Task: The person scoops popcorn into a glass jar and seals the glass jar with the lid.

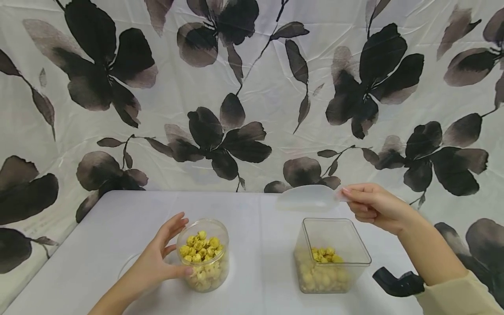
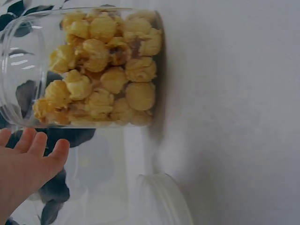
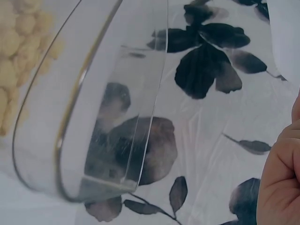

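from my seat i start at the slanting left edge of the white table (image 1: 90,245), with some tabletop between it and the transparent round lid (image 2: 164,199), which lies partly behind the left forearm. next comes the left hand (image 1: 159,258), fingers and thumb spread around the left side of the round jar (image 1: 208,278); i can't tell how firmly any of them touch it. the jar stands upright, lidless, its yellow popcorn (image 1: 201,249) heaped below the rim. to its right i see a broad strip of bare tabletop, good sideways room before the next wall. the translucent scoop (image 1: 309,197) is up in the air near the table's back edge, above and beyond the square container (image 1: 330,280), and i see a gap between it and the far rim. that container sits upright with its top open, more popcorn low inside, well beneath its edges. the right hand (image 1: 376,208) pinches the scoop's handle between thumb and fingers. below its wrist juts a black device (image 1: 397,283), just right of the container's near corner, beside a pale yellow sleeve (image 1: 456,297).
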Motion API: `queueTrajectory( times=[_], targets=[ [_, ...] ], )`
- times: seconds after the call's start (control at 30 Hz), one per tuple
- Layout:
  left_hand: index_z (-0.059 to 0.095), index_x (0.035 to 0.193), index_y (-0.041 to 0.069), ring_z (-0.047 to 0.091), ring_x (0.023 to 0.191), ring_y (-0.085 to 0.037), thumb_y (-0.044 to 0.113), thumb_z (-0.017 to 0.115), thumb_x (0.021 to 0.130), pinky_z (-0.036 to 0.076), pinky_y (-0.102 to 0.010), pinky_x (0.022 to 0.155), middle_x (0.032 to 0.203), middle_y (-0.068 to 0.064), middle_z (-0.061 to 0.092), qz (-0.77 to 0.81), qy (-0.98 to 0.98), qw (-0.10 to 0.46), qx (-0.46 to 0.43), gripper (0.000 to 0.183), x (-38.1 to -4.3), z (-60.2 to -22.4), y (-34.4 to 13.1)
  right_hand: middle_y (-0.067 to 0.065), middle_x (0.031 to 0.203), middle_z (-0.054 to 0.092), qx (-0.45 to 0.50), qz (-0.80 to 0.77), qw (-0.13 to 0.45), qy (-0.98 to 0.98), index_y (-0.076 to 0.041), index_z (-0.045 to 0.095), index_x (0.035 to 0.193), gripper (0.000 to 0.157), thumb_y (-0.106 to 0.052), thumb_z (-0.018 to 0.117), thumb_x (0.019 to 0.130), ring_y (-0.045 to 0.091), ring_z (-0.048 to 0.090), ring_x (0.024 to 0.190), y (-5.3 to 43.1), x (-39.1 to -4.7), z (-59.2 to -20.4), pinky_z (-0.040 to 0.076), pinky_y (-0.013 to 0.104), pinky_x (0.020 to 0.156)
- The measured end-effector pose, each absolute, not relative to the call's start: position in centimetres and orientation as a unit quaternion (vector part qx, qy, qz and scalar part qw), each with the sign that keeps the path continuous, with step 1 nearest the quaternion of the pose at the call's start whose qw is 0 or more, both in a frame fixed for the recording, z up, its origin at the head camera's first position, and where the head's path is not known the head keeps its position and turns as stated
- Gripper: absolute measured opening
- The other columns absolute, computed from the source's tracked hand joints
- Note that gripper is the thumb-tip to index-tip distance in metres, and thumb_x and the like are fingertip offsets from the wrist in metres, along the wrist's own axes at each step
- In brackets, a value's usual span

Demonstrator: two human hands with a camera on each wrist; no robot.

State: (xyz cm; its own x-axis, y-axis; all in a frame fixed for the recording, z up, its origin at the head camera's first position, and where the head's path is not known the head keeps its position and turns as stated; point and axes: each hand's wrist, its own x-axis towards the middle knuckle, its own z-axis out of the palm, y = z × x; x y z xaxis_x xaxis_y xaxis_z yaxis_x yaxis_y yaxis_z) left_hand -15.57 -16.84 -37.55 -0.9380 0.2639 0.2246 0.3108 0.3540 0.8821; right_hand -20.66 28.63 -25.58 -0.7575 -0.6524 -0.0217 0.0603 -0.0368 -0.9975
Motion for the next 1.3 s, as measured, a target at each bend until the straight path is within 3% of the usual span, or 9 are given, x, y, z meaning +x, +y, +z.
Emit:
queueTrajectory(
  times=[0.33, 0.5, 0.6, 0.77, 1.0, 1.13, 1.3],
  targets=[
    [0.019, 0.148, 0.019, 0.03, 0.131, -0.032, 0.015, 0.083, 0.069, 0.04, -0.05, 0.095, 0.145, -0.014, 0.032, -0.527, -0.834, 0.026, -0.159, 0.102, -15.4, -35.6, -16.5, 0.004, 0.061, 0.021, -0.24, -0.676, 0.259, 0.647, -0.011, 0.069, 0.101, 0.037, -0.007, 0.032, 0.102, 0.02, 0.008, 0.049, 31.1, -20.7, -26.3, 0.007, 0.029, 0.044],
    [0.02, 0.148, 0.02, 0.031, 0.131, -0.028, 0.016, 0.085, 0.067, 0.041, -0.029, 0.093, 0.145, -0.011, 0.034, -0.511, -0.843, 0.043, -0.163, 0.103, -15.4, -34.8, -16.3, 0.005, 0.062, 0.02, -0.237, -0.678, 0.259, 0.645, -0.01, 0.068, 0.103, 0.038, -0.006, 0.03, 0.102, 0.02, 0.008, 0.049, 32.3, -20.7, -26.7, 0.007, 0.03, 0.044],
    [0.021, 0.147, 0.02, 0.032, 0.131, -0.029, 0.017, 0.085, 0.067, 0.041, -0.029, 0.093, 0.145, -0.01, 0.034, -0.498, -0.848, 0.061, -0.169, 0.103, -15.4, -34.2, -16.2, 0.006, 0.063, 0.02, -0.237, -0.681, 0.258, 0.643, -0.01, 0.067, 0.105, 0.038, -0.005, 0.029, 0.102, 0.021, 0.008, 0.05, 33.1, -20.6, -26.8, 0.006, 0.03, 0.044],
    [0.022, 0.147, 0.02, 0.031, 0.132, -0.027, 0.018, 0.085, 0.067, 0.04, -0.02, 0.091, 0.145, -0.008, 0.033, -0.496, -0.848, 0.07, -0.171, 0.102, -15.6, -33.3, -15.7, 0.006, 0.064, 0.02, -0.231, -0.683, 0.258, 0.642, -0.01, 0.067, 0.106, 0.039, -0.006, 0.029, 0.102, 0.021, 0.009, 0.05, 34.0, -20.6, -26.9, 0.007, 0.031, 0.045],
    [0.022, 0.147, 0.021, 0.03, 0.133, -0.025, 0.019, 0.084, 0.068, 0.04, -0.023, 0.095, 0.146, -0.006, 0.033, -0.509, -0.837, 0.068, -0.192, 0.101, -15.9, -32.6, -14.6, 0.006, 0.064, 0.02, -0.226, -0.68, 0.254, 0.649, -0.01, 0.068, 0.106, 0.04, -0.005, 0.028, 0.102, 0.021, 0.009, 0.051, 34.9, -20.7, -27.0, 0.007, 0.031, 0.045],
    [0.023, 0.146, 0.023, 0.029, 0.133, -0.022, 0.017, 0.085, 0.067, 0.038, -0.019, 0.095, 0.146, -0.003, 0.032, -0.524, -0.826, 0.063, -0.2, 0.1, -16.1, -32.4, -13.8, 0.007, 0.062, 0.021, -0.215, -0.625, 0.208, 0.721, -0.015, 0.069, 0.101, 0.038, -0.005, 0.032, 0.102, 0.023, 0.01, 0.05, 35.2, -20.5, -26.8, 0.008, 0.034, 0.044],
    [0.025, 0.146, 0.025, 0.03, 0.133, -0.02, 0.022, 0.087, 0.063, 0.038, -0.04, 0.098, 0.146, 0.0, 0.032, -0.51, -0.826, 0.082, -0.224, 0.103, -16.0, -31.9, -12.3, 0.006, 0.058, 0.026, -0.186, -0.531, 0.152, 0.813, -0.024, 0.069, 0.097, 0.036, -0.006, 0.038, 0.1, 0.024, 0.015, 0.049, 35.6, -20.1, -26.3, 0.011, 0.037, 0.042]
  ],
)
